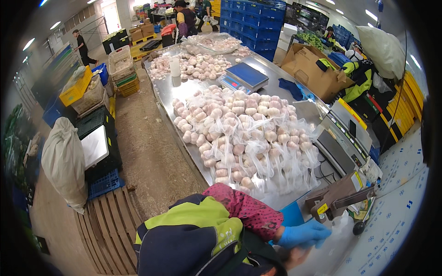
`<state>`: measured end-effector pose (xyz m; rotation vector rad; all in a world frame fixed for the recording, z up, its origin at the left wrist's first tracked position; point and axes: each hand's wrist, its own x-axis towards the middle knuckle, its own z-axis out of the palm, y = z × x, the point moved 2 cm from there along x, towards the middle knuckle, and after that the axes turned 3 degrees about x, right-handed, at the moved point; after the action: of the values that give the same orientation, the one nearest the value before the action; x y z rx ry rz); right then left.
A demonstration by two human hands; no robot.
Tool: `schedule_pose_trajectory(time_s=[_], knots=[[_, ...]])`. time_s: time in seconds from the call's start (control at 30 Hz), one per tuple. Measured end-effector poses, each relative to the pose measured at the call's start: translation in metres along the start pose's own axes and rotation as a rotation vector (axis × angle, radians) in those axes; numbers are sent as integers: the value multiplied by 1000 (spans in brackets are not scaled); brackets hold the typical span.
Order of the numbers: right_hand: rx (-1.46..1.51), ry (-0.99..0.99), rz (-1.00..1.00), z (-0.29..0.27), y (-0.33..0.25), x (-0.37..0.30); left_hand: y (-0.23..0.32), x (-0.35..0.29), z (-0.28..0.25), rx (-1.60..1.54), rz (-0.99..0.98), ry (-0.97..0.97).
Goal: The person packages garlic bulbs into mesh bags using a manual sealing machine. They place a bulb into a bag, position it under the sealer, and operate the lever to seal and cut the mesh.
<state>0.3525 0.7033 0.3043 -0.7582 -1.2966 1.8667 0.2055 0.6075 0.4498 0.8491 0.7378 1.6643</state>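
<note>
Bunching its fingers, any pinch unclear, the blue-gloved left hand [301,234] is held beside translucent white plastic [337,233]; the bare right hand [296,257] is blurred, fingers indistinguishable. Pinkish, mesh-bagged garlic bulbs [270,136] are heaped ahead, apparently within reach.

Garlic bulbs [238,110] are white tinged with pink, their nets [278,172] translucent white; the glove [303,233] is plain blue, the sleeve [251,209] pink with dark spots, the jacket [184,237] navy and lime

Blue lettering [397,232] on white sheeting [405,168]
</note>
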Motion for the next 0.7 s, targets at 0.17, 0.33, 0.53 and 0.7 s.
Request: schedule_pose_trajectory(time_s=[0.17, 0.33, 0.53, 0.7], knots=[[-415, 212, -463, -1, 0, 28, -8, 58, -5, 516, 278, -206], [-523, 376, -461, 66, -27, 30, -5, 97, -44, 1235, 646, -98], [-261, 360, -340, 36, -9, 52, -6, 99, -73, 911, 592, 51], [320, 150, 19, 60, -140, 62, -25, 97, -89, 477, 622, 334]])
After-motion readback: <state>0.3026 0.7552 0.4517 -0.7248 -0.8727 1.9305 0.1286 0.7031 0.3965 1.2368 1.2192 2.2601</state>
